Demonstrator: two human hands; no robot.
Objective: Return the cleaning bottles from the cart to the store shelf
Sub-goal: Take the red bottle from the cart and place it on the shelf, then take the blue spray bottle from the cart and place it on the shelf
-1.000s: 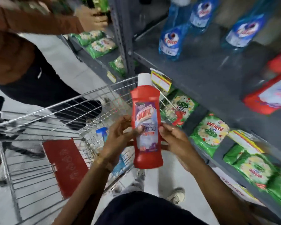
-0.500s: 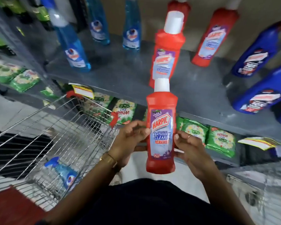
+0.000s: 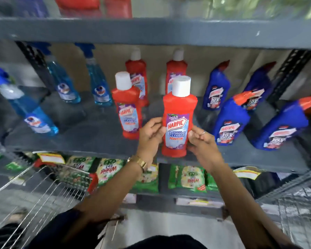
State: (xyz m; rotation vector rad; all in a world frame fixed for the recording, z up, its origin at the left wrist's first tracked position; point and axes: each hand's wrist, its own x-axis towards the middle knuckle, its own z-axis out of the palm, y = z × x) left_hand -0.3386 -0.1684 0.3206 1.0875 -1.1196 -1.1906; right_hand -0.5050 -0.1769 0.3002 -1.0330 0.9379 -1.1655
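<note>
I hold a red Harpic bathroom cleaner bottle with a white cap upright between both hands, its base at the front edge of the grey store shelf. My left hand grips its left side and my right hand grips its right side. Three matching red bottles stand on the shelf behind, the nearest red bottle just left of mine. The wire cart is at lower left; its contents are out of view.
Blue spray bottles stand on the shelf's left part and dark blue Harpic bottles on its right. Green detergent packets fill the shelf below. Another grey shelf board runs overhead. A second wire basket is at lower right.
I have turned from the cart to face the shelf and lifted the red bottle forward to the shelf's front edge. Both hands have kept their hold.
</note>
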